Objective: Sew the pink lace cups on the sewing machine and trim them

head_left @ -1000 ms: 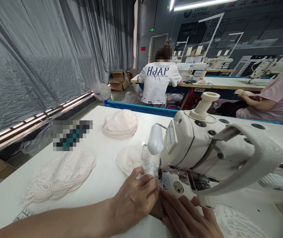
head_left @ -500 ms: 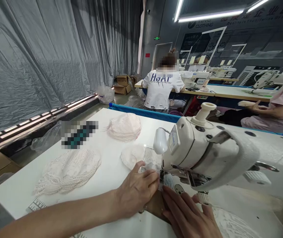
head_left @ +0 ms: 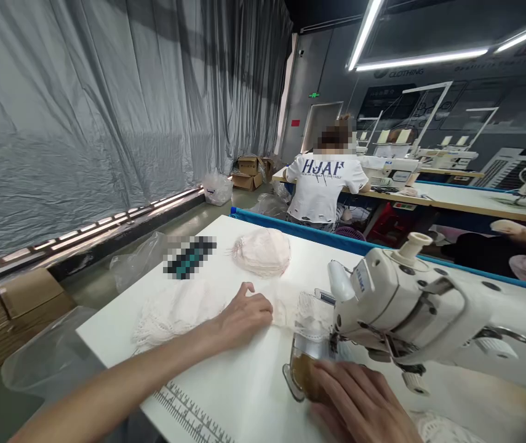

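Observation:
My left hand point(head_left: 247, 315) is closed at the left end of a sheer white lace piece point(head_left: 313, 315), its fingers curled on the fabric. The lace runs right to the presser foot of a white sewing machine point(head_left: 382, 301). My right hand point(head_left: 359, 397) lies with fingers stretched out beside the needle area, fingertips touching a brown piece point(head_left: 306, 375) in a metal sewing attachment point(head_left: 291, 384). The right thumb is mostly hidden. A stack of white lace pieces point(head_left: 175, 311) lies behind my left forearm, and a pinkish stack point(head_left: 263, 251) sits farther back.
Ruler marks point(head_left: 189, 412) run along the white table's point(head_left: 226, 394) near edge. More lace point(head_left: 442, 427) lies at lower right. A cardboard box point(head_left: 13, 314) and plastic bags stand left on the floor. A person in a white shirt point(head_left: 325, 187) sits ahead; another person's arm shows at right.
My left hand has moved left from the needle, and the lace now stretches between it and the machine. My right hand stays near the attachment. The view has shifted left and up.

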The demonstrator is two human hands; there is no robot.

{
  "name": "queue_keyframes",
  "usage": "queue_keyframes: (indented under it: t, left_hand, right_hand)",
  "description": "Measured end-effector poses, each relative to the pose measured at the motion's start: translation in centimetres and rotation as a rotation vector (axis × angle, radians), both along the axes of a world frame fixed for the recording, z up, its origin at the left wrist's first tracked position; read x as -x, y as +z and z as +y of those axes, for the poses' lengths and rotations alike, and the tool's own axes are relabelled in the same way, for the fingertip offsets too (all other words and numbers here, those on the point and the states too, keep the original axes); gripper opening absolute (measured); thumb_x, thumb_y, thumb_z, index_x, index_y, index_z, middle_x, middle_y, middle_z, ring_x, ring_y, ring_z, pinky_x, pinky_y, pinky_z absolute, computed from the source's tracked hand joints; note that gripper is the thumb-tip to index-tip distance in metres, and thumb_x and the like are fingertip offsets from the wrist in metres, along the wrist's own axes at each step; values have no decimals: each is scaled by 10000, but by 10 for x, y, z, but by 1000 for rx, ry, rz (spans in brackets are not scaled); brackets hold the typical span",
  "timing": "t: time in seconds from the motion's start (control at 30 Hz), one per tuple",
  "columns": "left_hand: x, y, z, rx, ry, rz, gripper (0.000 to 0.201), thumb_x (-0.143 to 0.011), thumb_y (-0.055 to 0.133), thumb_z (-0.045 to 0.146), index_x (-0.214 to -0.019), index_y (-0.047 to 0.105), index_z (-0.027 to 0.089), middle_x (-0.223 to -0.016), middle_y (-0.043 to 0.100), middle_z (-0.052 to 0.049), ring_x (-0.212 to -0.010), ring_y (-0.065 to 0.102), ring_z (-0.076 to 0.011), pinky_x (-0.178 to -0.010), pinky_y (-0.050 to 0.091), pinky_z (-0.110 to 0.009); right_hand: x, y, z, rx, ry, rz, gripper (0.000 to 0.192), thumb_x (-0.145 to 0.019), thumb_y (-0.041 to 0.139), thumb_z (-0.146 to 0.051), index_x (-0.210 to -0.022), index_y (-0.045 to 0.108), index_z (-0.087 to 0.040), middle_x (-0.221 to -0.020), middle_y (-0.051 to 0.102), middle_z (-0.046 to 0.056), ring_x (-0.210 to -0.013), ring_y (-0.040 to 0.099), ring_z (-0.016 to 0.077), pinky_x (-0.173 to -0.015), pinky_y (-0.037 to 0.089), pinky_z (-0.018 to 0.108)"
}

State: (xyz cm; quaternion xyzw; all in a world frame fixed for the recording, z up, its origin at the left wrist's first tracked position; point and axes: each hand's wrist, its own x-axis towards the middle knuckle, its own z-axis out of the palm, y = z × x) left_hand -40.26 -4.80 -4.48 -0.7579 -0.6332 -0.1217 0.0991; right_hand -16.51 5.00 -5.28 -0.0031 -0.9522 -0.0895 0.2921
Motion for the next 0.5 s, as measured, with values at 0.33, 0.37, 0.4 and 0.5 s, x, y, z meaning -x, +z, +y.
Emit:
queue_keyframes:
  t: [0.33, 0.37, 0.4, 0.5]
  left_hand:
    - [-35, 19, -65, 311, -3, -686, 166, -789, 644, 311, -894, 642, 182, -865, 657, 2, -846, 555, -143, -856, 307, -303]
    - [-38, 23, -73, 381, 8, -835, 245, -740, 690, 348, -924, 654, 190, -891, 658, -2, -874, 550, -156, -830, 331, -285]
    - [-41, 25, -81, 450, 34, -984, 304, -695, 723, 369, -932, 667, 187, -889, 656, -8, -868, 546, -162, -781, 356, -262]
    - [-58, 28, -99, 597, 129, -1407, 316, -630, 765, 349, -853, 697, 135, -719, 621, -3, -683, 510, -116, -602, 358, -205]
  right_hand:
    - [42, 13, -36, 695, -42, -331, 191, -865, 518, -253, -693, 583, -201, -633, 574, -27, -614, 532, 133, -630, 406, 268]
    - [34, 19, -38, 820, -38, -411, 196, -850, 548, -293, -679, 582, -202, -626, 561, -33, -614, 527, 127, -584, 400, 235]
    - [25, 25, -40, 994, -32, -503, 200, -835, 571, -325, -679, 583, -201, -634, 551, -34, -625, 522, 125, -566, 394, 217]
    - [-1, 43, -50, 1479, -2, -693, 196, -782, 629, -359, -693, 586, -190, -676, 536, -33, -677, 501, 127, -598, 383, 204]
